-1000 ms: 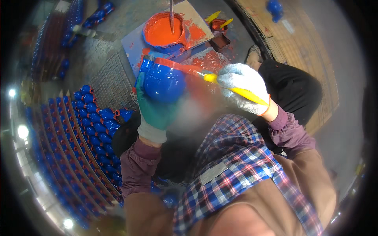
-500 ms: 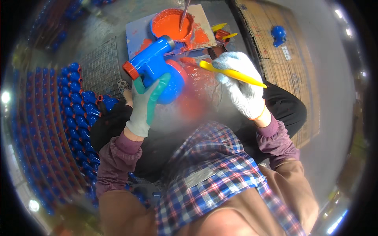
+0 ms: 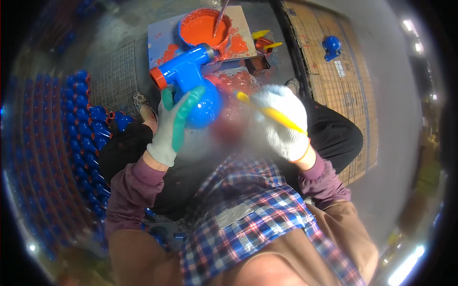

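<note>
My left hand (image 3: 174, 121), in a white glove with green on the thumb and forefinger, holds up a blue-painted casting (image 3: 186, 75). This piece has a short pipe with a red threaded end (image 3: 158, 77) and a rounded bulb nearest my palm. In my white-gloved right hand (image 3: 281, 126) is a yellow-handled paintbrush (image 3: 274, 116), its fingers closed round the handle. The brush's red bristles point at the bulb's right side; blur hides whether they touch it. Beyond the casting stands a tub of orange-red paint (image 3: 200, 29) with a stick leaning in it.
The tub sits on a paint-spattered board (image 3: 158, 43). Yellow-handled brushes (image 3: 260, 34) and a small dark tray (image 3: 258, 64) lie right of it. Many blue castings (image 3: 86, 143) stand in rows at left, beside wire mesh (image 3: 117, 71). Another blue casting (image 3: 331, 46) rests on a brown sheet (image 3: 346, 95).
The casting has turned slightly in my left hand, so the bulb's red rim shows less. My right hand and the brush have moved down and a little left. The whole view has shifted slightly.
</note>
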Tool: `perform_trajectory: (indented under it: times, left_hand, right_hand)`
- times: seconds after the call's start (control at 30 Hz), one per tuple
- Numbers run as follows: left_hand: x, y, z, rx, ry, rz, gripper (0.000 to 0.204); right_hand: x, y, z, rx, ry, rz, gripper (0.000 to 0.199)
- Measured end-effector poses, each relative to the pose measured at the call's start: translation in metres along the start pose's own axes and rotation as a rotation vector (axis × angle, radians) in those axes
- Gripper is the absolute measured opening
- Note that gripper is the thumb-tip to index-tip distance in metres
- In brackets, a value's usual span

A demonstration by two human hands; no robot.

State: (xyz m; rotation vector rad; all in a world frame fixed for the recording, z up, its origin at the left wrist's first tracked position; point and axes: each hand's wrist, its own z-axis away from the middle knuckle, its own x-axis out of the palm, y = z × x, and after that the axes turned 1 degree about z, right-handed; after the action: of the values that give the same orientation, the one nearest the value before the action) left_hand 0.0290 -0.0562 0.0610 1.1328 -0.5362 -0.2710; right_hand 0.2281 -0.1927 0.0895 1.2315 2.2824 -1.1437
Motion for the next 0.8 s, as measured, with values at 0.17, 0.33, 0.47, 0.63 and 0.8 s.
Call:
perform_trajectory:
  times: [0.17, 0.33, 0.47, 0.63, 0.8]
  left_hand:
    - [-0.008, -0.003, -0.015, -0.342, -0.09, 0.5, 0.048]
    - [-0.006, 0.005, -0.018, -0.485, -0.077, 0.695, 0.07]
    - [-0.011, 0.009, -0.015, -0.426, -0.076, 0.68, 0.069]
    - [-0.032, 0.008, -0.01, -0.018, -0.099, 0.218, 0.051]
    - [-0.041, 0.027, -0.006, 1.086, -0.001, -1.093, 0.068]
  right_hand:
    - [0.004, -0.012, 0.032, 0.054, -0.035, 0.031, 0.033]
    - [0.006, 0.001, 0.047, 0.021, -0.087, 0.08, 0.034]
    - [-0.002, 0.006, 0.047, -0.015, -0.166, 0.073, 0.032]
    - [-0.005, 0.014, 0.034, 0.317, 0.09, -0.247, 0.022]
    - [-0.009, 0.031, -0.043, 0.655, 0.003, -0.237, 0.029]
